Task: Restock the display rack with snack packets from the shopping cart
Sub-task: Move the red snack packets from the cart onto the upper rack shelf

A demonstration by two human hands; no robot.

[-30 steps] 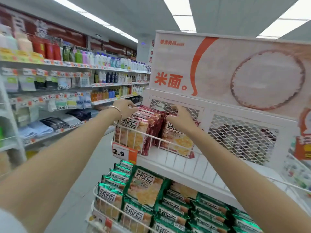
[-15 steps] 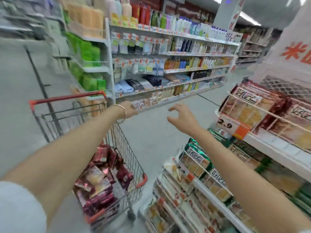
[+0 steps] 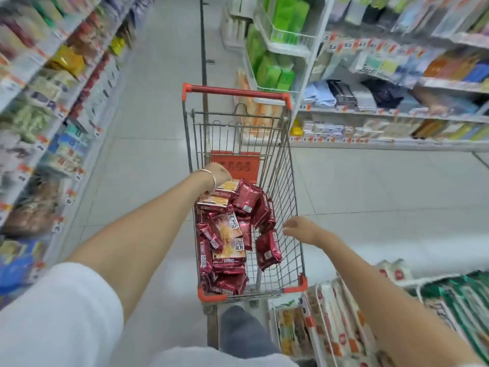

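My left hand (image 3: 221, 175) reaches down to the red snack packets (image 3: 230, 234) heaped in the shopping cart (image 3: 280, 165), fingers hidden, so I cannot tell its grip; my right hand (image 3: 297, 228) hovers loosely spread by the wire side. Best lift several flat, uncrushed.

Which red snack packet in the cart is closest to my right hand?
The lone dark red foil packet against the wire cart's right wall, back showing.

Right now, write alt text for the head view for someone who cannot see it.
A person's left hand reaches down to red snack packets piled in a red-trimmed wire shopping cart in a store aisle. The right hand hovers, fingers relaxed, at the cart's right wall; stocked shelves line both sides.
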